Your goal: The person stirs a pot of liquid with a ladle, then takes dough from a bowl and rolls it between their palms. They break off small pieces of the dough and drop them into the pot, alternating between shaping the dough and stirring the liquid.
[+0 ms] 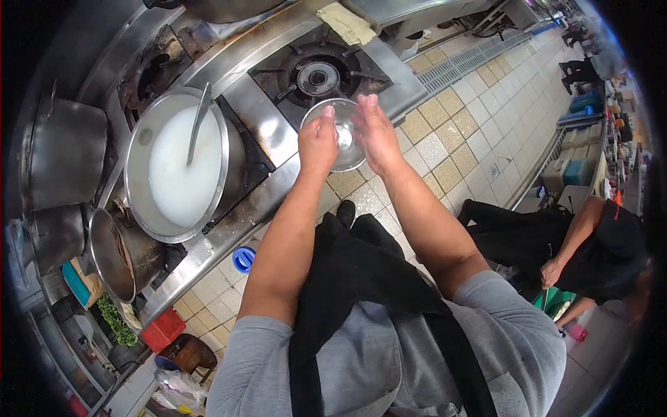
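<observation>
My left hand (pixel 319 144) is over the left side of a round, shiny metal bowl (pixel 345 154), thumb raised. Its other fingers are hidden, so its grip cannot be made out. Facing it from the right is my right hand (pixel 381 137), open, with its fingers apart and slightly blurred over the bowl's right side. A gap separates the two hands, and the bowl's inside shows through it. What supports the bowl is hidden. Left of my hands, a large metal basin (pixel 224 147) of cloudy white liquid sits on the stove, a metal utensil (pixel 200 118) standing in it.
Beyond the bowl is a gas burner (pixel 317 76), with a folded cloth (pixel 345 23) near it. Dark pots (pixel 68 154) and a wok-like pan (pixel 111 254) stand left. A person in black (pixel 590 243) works at right. A blue lid-like object (pixel 244 259) is near the stove's front.
</observation>
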A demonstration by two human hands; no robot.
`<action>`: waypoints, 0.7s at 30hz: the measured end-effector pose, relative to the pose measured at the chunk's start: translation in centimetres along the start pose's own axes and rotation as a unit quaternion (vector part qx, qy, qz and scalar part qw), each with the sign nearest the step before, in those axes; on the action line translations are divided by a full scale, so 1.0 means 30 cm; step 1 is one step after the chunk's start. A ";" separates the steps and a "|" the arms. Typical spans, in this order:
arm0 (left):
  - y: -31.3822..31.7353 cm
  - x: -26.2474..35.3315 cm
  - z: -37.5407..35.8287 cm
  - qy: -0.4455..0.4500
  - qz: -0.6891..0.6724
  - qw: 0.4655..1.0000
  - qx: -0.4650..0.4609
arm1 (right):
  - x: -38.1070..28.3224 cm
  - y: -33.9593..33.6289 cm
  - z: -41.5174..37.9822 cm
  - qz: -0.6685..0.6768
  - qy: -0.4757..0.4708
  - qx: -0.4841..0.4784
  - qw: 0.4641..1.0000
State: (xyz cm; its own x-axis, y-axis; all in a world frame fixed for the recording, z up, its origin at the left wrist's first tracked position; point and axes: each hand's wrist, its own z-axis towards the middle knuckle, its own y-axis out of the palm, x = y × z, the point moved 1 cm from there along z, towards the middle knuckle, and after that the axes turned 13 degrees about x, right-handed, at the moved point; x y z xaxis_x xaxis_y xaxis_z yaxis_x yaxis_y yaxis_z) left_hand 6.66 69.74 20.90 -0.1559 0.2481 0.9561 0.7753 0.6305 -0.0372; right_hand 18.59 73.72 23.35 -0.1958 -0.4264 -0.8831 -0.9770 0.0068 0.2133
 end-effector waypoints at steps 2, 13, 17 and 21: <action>0.018 0.048 -0.066 -0.028 -0.079 0.997 0.006 | 0.031 0.008 0.028 0.011 0.027 0.001 1.000; -0.006 0.035 -0.051 0.073 -0.039 0.996 -0.039 | 0.068 0.057 0.047 0.057 0.040 -0.034 0.997; 0.039 0.077 -0.070 0.068 -0.083 0.994 -0.033 | 0.049 0.107 -0.018 0.040 0.026 -0.088 0.995; 0.004 0.125 -0.024 -0.007 -0.098 0.993 -0.070 | 0.030 0.139 -0.081 -0.087 -0.142 -0.130 0.977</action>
State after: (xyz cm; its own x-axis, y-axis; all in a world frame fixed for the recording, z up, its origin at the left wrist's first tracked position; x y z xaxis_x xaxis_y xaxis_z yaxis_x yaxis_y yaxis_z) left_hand 6.62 70.23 24.69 -0.3196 0.1413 0.9369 0.8064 0.5599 0.1906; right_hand 14.55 71.15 24.47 -0.0800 -0.1316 -0.9881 -0.9502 -0.2893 0.1154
